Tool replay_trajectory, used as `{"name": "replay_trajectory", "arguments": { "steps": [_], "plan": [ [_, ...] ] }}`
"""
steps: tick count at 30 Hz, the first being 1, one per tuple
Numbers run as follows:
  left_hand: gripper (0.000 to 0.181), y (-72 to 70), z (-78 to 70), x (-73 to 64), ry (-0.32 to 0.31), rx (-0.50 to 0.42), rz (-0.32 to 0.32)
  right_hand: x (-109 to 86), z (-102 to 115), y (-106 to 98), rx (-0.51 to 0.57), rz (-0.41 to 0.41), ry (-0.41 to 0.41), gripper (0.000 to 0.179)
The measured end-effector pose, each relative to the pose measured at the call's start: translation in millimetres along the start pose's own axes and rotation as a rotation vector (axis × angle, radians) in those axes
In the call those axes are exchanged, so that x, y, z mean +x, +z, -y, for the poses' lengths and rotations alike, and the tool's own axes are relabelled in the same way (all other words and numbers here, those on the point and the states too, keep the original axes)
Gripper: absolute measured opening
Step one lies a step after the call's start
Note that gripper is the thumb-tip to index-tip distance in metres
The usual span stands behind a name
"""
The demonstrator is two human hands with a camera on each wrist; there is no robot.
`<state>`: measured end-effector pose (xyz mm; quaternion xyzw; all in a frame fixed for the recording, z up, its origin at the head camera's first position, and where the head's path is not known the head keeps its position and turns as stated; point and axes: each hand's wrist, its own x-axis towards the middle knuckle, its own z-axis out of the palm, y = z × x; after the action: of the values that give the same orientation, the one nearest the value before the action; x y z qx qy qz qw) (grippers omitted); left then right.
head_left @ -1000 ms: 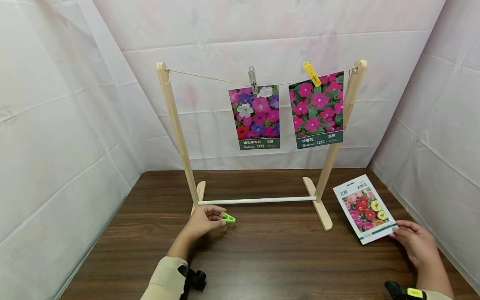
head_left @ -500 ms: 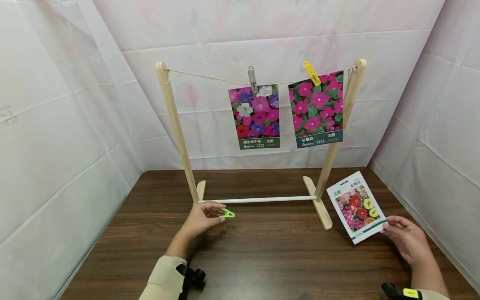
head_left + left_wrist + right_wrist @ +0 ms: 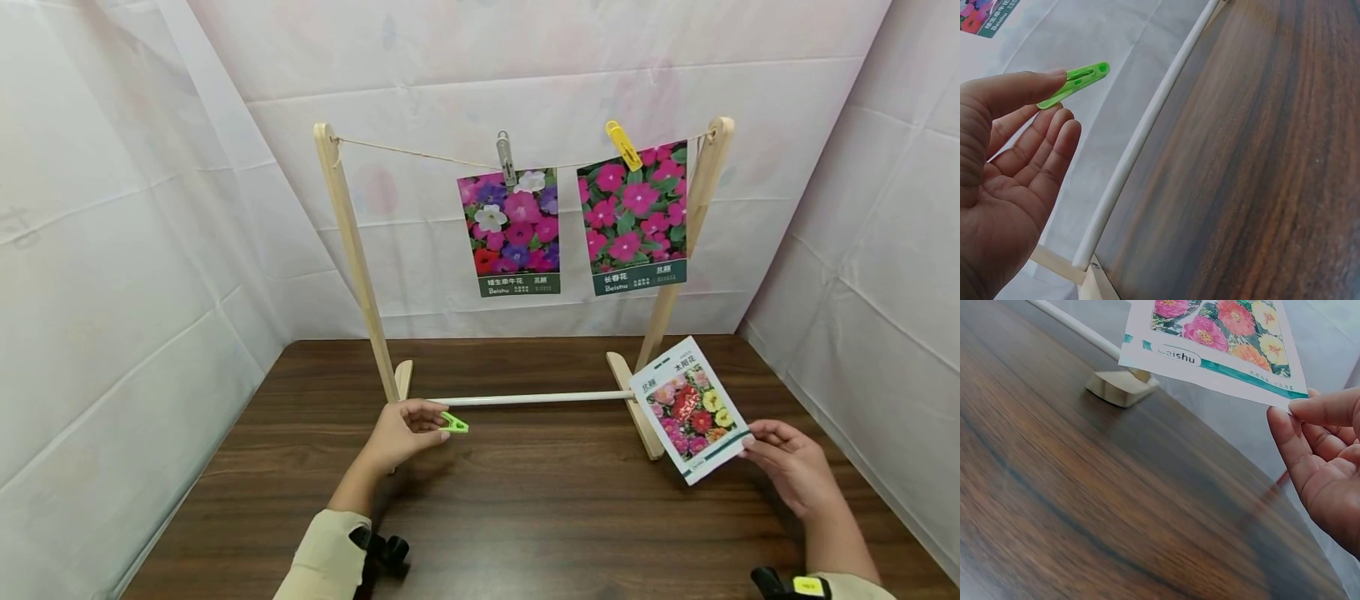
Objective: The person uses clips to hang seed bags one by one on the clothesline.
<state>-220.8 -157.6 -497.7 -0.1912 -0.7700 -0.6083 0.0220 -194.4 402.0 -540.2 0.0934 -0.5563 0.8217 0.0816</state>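
Between thumb and fingers, my left hand [image 3: 405, 433] pinches a green clothespin [image 3: 454, 422] in front of the stand's left foot. The left wrist view shows the clothespin [image 3: 1075, 84] jutting past the thumb tip. On the right, my right hand [image 3: 795, 467] pinches the lower right corner of a white seed packet [image 3: 692, 410] with red, pink and yellow flowers. It is tilted and overlaps the stand's right foot in the head view. From the string hang two more packets: a petunia-like one [image 3: 513, 229] under a grey clothespin [image 3: 506, 158] and a pink-flowered one [image 3: 636, 218] under a yellow clothespin [image 3: 623, 147].
A wooden stand rises from the brown table [image 3: 510, 517], with a left post [image 3: 356, 258], a right post [image 3: 701, 200] and a white lower rod [image 3: 536, 399]. Its string [image 3: 416, 154] sags between the posts. White cloth [image 3: 420, 50] surrounds the table at the back and sides.
My right hand has carried the white seed packet leftward and slightly up, toward the stand's right foot. The left hand, still pinching the green clothespin, has barely shifted.
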Motion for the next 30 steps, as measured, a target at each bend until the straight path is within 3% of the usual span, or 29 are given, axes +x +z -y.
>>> {"name": "replay_trajectory", "arguments": {
  "steps": [17,25,30],
  "plan": [
    [0.035,-11.3,-9.1,-0.3,0.051,0.000,-0.041,5.0,3.3,38.4,-0.078,0.105,-0.061,0.030],
    [0.033,-17.2,-16.0,3.3,0.092,0.018,-0.075,9.5,-0.9,54.1,-0.094,0.151,-0.053,0.028],
    [0.033,-20.7,-24.7,5.2,0.080,0.045,-0.086,11.1,-2.2,65.1,-0.143,0.177,-0.033,0.022]
  ]
}}
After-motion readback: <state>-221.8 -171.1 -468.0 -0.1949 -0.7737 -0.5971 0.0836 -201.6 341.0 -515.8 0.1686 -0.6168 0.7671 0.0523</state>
